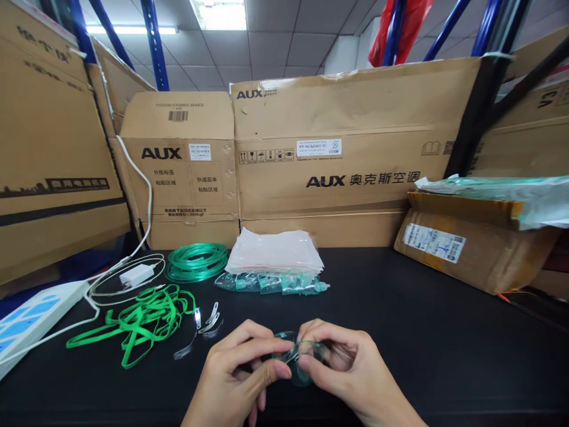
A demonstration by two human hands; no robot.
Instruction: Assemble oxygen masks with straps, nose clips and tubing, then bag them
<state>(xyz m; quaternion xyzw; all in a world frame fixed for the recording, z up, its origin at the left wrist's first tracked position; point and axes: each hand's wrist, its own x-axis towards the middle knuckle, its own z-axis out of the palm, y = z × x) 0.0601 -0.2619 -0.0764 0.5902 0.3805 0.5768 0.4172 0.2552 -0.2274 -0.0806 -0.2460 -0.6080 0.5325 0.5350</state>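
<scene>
Low in the middle of the view, my left hand (240,370) and my right hand (344,365) meet over the black table (422,332). Both pinch a small clear greenish plastic mask piece (297,356) between thumbs and fingers. Left of my hands lie a few thin metal strips (204,326) and a loose pile of green elastic straps (142,320). Behind the hands a row of the same clear green plastic pieces (271,283) lies under a stack of clear plastic bags (275,252). A coil of green tubing (197,261) rests further left.
AUX cardboard boxes (329,154) wall the table's back and left. A brown box (471,243) with plastic wrap on top sits at the right. A white charger (137,275) with cables and a power strip (31,317) lie at the left.
</scene>
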